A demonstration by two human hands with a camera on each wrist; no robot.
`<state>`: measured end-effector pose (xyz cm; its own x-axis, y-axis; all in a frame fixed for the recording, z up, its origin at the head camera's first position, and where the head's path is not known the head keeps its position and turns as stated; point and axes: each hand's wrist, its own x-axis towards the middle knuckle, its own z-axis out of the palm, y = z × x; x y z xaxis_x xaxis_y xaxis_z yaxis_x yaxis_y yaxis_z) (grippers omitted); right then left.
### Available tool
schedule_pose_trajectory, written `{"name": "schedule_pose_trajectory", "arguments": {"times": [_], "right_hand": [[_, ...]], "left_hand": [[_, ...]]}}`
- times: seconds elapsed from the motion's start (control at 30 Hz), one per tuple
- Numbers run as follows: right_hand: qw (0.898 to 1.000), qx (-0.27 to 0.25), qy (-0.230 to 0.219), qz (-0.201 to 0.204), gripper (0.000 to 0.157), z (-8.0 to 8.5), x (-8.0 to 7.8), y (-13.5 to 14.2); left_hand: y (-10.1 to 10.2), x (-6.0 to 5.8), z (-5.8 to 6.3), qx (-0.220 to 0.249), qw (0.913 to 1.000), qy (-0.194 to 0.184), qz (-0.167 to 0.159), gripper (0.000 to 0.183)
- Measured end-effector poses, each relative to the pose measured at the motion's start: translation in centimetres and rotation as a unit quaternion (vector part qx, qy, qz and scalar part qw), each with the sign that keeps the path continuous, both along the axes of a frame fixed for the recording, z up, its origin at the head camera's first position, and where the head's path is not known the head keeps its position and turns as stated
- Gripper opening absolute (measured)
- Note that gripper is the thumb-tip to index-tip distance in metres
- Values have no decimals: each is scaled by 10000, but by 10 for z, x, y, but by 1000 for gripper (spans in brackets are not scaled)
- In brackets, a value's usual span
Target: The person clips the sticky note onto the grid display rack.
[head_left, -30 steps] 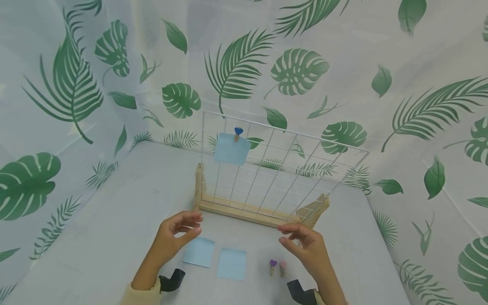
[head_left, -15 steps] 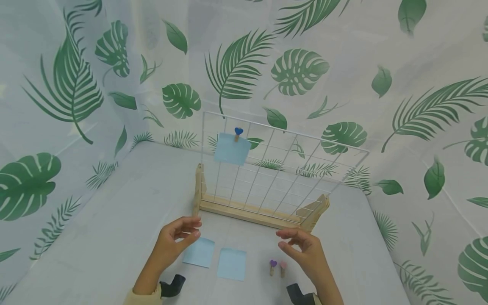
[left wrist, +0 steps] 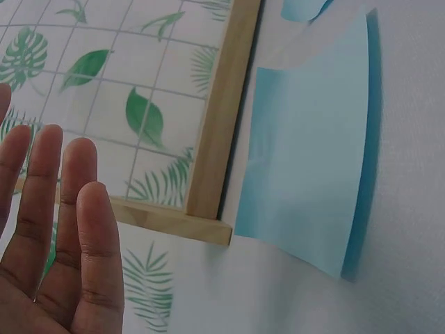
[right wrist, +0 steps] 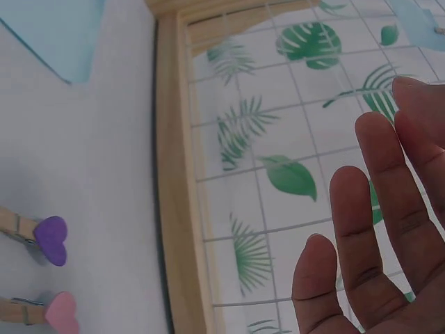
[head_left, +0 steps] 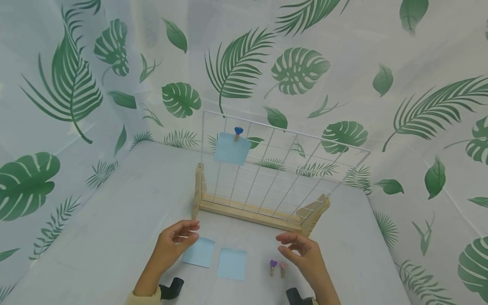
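Note:
My left hand hovers in front of the stand's left end, fingers loosely bent around nothing. Close by its thumb lies a blue sticky note, large in the left wrist view with one edge lifting. A second blue note lies to the right of it. My right hand, also holding nothing, hangs above two small wooden clothespins: one with a purple heart, one with a pink heart. On the white wire grid, a third blue note hangs from a clothespin with a blue heart.
The grid stands upright in a wooden base with a raised bracket at its right end. A white cloth with green leaves forms the walls behind and beside the white table.
Both hands have sunk slightly toward the near edge, and the right hand has shifted a little left. Notes, clothespins and grid stay where they were.

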<state>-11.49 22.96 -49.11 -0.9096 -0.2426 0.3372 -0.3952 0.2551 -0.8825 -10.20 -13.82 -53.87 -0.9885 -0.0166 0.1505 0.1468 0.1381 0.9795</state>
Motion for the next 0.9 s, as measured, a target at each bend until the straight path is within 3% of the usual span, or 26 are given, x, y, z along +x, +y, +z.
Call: {"name": "schedule_pose_trajectory", "arguments": {"times": [0.27,0.5,0.9], "right_hand": [[9994,43,-322,-100,18,-13,2,0],[9987,81,-498,-77,17,-22,1,1],[9958,139,-874,-216,16,-43,0,5]], "left_hand": [[0,-2,-14,-167,9992,-347,111,33],[-2,-3,-18,-155,9977,-598,260,33],[-4,-5,-24,-574,9907,-1114,539,31]]}}
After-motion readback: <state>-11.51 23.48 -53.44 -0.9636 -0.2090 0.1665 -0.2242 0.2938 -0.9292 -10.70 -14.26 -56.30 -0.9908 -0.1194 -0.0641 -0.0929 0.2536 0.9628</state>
